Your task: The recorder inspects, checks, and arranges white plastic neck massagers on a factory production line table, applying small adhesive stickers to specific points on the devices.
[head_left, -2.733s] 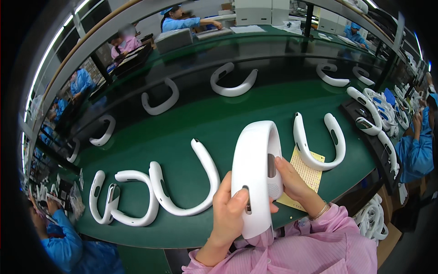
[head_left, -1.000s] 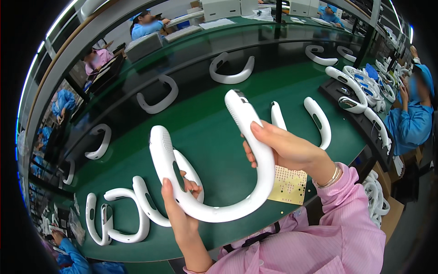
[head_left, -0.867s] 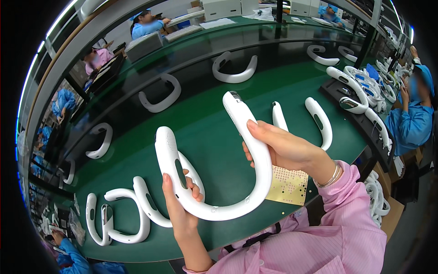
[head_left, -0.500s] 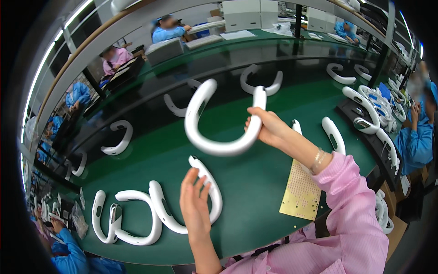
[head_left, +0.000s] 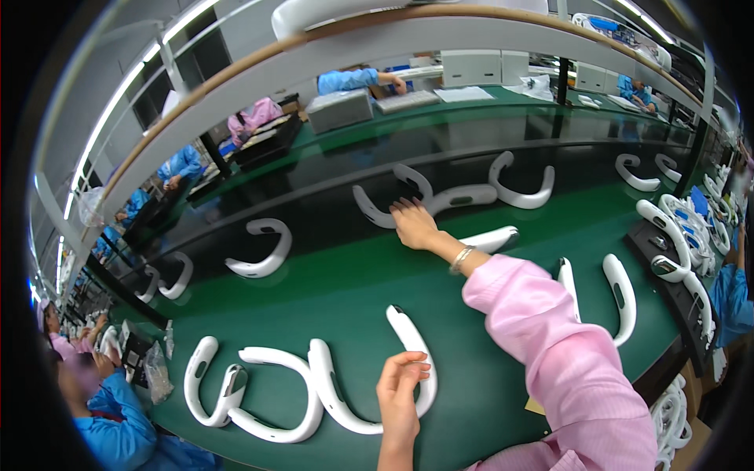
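My right hand (head_left: 414, 225) reaches over the far side of the green table, back up, fingers over the bend of a white U-shaped neckband (head_left: 493, 239) whose arm shows to the right of my wrist. Its bend is hidden under the hand. Closer in, my left hand (head_left: 402, 386) is raised with loosely bent fingers and holds nothing. It overlaps another white neckband (head_left: 410, 334); whether they touch I cannot tell. Left of it lie a neckband (head_left: 302, 428) with its opening to the left and a smaller-looking neckband (head_left: 206, 412), their ends close together.
More neckbands lie along the far edge, such as one (head_left: 522, 200) at the back and one (head_left: 271, 259) at the left. Another neckband (head_left: 624, 298) lies at the right, by a black tray (head_left: 667, 294) with white parts. A rail (head_left: 440, 17) crosses above; co-workers sit around.
My right hand has carried the neckband from mid-air to the table's far side and lowered it there. My left hand's fingers have bent more. The view has shifted, and the yellow perforated board is mostly covered.
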Tool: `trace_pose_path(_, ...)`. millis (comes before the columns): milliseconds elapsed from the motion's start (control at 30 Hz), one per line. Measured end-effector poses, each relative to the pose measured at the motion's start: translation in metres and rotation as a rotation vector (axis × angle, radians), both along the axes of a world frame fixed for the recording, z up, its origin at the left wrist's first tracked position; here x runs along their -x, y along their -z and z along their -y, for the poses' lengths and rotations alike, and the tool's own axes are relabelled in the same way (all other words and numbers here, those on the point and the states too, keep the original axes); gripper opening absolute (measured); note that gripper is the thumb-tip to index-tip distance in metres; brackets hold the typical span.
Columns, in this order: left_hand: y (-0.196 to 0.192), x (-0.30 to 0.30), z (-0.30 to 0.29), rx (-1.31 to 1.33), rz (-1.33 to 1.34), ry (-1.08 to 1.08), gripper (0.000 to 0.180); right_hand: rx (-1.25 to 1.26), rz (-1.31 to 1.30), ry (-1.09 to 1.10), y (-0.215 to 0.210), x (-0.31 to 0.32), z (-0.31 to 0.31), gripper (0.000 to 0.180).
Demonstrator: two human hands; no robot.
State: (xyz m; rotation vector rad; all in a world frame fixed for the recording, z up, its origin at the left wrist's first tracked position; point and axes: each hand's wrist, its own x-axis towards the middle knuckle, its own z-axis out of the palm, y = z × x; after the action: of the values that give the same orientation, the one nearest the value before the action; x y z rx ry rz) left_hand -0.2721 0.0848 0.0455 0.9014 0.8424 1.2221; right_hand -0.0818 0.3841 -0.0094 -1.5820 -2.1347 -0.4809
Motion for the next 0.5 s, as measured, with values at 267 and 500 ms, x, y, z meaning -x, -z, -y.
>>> trace_pose_path(267,-0.001,0.013,0.0,-0.1,-0.077,-0.126,0.018,-0.153,-0.175,-0.209,-0.012,0.034,-0.004,0.026)
trace_pose_path(500,-0.027,0.03,0.012,-0.8,-1.001,-0.637,0.055,0.286,-0.048,-0.894,-0.166,0.035,0.21,0.025)
